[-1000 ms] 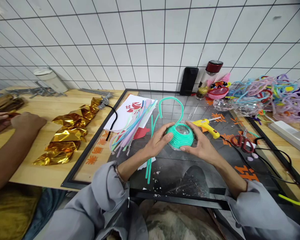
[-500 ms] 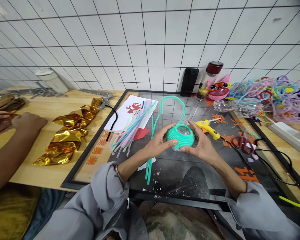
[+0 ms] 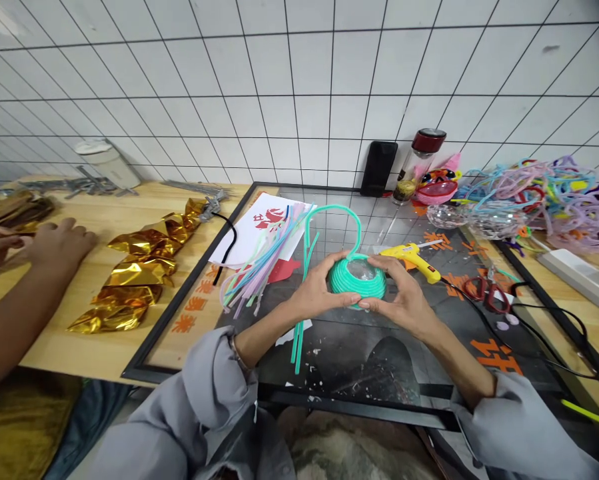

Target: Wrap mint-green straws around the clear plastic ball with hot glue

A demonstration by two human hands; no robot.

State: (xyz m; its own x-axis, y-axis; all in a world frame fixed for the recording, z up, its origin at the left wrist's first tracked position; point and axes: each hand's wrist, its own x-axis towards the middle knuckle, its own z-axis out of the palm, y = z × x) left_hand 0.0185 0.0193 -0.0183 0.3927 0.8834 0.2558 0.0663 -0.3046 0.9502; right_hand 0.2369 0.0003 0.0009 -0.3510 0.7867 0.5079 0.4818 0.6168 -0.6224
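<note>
Presently, the left hand (image 3: 319, 289) and the right hand (image 3: 403, 295) both grip the green coiled bowl (image 3: 358, 287), which is between them over the tabletop (image 3: 344, 353), while its loose strand (image 3: 335, 207) rises from the far rim, arching leftward.

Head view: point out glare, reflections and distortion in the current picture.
In the head view, grid lines on the tiled wall slant and stretch toward the left; bright glints mark the gold foil; the glossy dark panel mirrors the grid; the green coil looks fairly sharp.
</note>
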